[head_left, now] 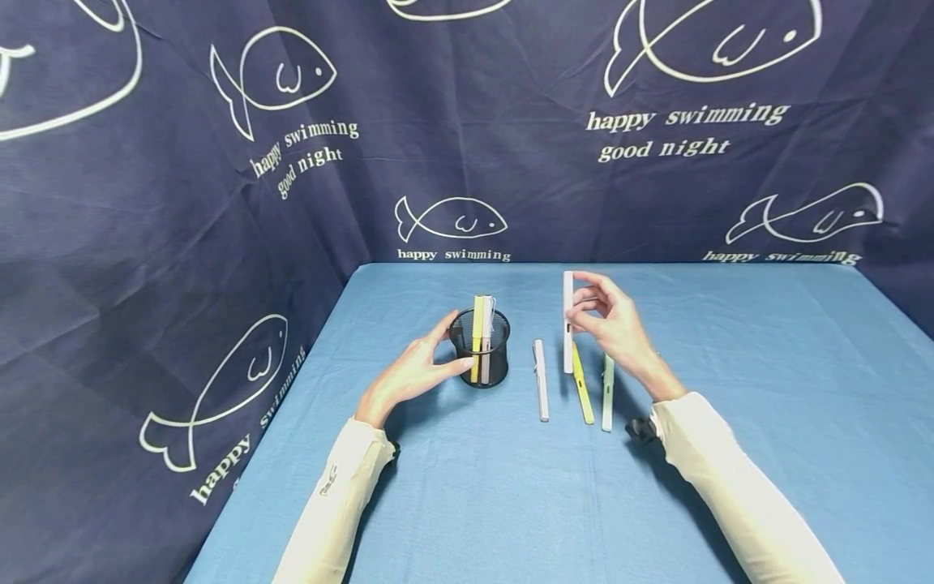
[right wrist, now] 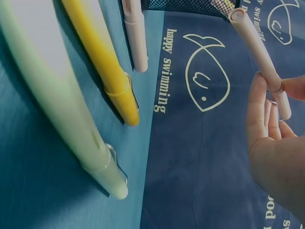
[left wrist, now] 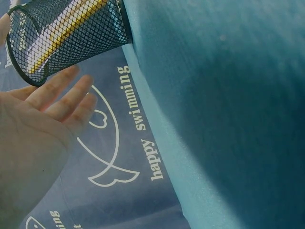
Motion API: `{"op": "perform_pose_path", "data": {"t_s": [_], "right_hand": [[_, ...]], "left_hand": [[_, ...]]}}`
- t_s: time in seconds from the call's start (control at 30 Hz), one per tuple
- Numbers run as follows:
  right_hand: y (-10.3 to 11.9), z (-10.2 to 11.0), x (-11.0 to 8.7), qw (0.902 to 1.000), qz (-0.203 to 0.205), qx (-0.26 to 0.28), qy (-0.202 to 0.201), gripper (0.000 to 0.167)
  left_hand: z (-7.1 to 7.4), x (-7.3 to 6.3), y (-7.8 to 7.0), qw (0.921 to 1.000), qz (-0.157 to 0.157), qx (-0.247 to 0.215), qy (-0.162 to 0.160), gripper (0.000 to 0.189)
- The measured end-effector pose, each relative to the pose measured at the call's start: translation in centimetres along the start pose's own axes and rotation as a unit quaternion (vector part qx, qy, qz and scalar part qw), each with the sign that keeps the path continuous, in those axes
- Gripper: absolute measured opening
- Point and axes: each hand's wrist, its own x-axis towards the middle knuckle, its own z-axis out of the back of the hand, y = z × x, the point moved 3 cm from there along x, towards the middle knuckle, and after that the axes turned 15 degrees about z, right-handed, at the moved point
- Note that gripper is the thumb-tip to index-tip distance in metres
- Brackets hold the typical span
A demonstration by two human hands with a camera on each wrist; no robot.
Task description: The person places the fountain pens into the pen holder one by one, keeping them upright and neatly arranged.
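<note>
A black mesh pen cup [head_left: 499, 369] stands upright with a yellow pen [head_left: 477, 320] and a whitish pen [head_left: 488, 324] in it. My left hand [head_left: 412, 371] holds the cup from the left, thumb at the front and index finger behind the rim; its other fingers extend beside the mesh [left wrist: 86, 52]. To the right, my right hand [head_left: 611, 316] pinches a pale pink pen [head_left: 568, 290] between thumb and fingertips, upright above the table. Below it lie a pale pink pen [head_left: 541, 385], a yellow pen [head_left: 583, 388] and a light green pen [head_left: 608, 396], side by side.
Blue cloth [head_left: 496, 487] covers the table. A dark blue curtain [head_left: 547, 178] with white fish drawings and lettering hangs behind the table and along its left side. A small black object [head_left: 642, 430] shows under the right cuff.
</note>
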Motion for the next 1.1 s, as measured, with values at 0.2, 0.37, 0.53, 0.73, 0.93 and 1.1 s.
{"op": "perform_pose_path", "data": {"t_s": [0.2,0.37,0.53,0.73,0.93,1.1], "right_hand": [[-0.1,-0.8,0.1,0.9999,0.009,0.007,0.003,0.056],[-0.3,-1.4,0.3,0.9998,0.013,0.010,0.007,0.056],[-0.4,-2.0,0.7,0.9998,0.011,0.018,0.004,0.056],[-0.4,-2.6,1.0,0.9995,0.016,0.028,0.001,0.057],[-0.5,-3.2,1.2,0.9993,0.014,0.034,-0.001,0.058],[-0.2,-3.9,1.5,0.9988,0.014,0.046,-0.006,0.058]], "left_hand": [[0.0,0.0,0.1,1.0000,-0.003,0.002,-0.001,0.094],[-0.1,0.1,0.3,1.0000,-0.005,0.002,-0.001,0.094],[-0.1,0.2,0.3,1.0000,-0.005,0.002,-0.001,0.094],[0.0,0.3,0.2,1.0000,-0.008,0.003,-0.004,0.093],[0.0,0.3,0.3,0.9999,-0.010,0.003,0.002,0.093],[0.1,0.4,0.3,0.9999,-0.010,0.005,0.000,0.094]]}}
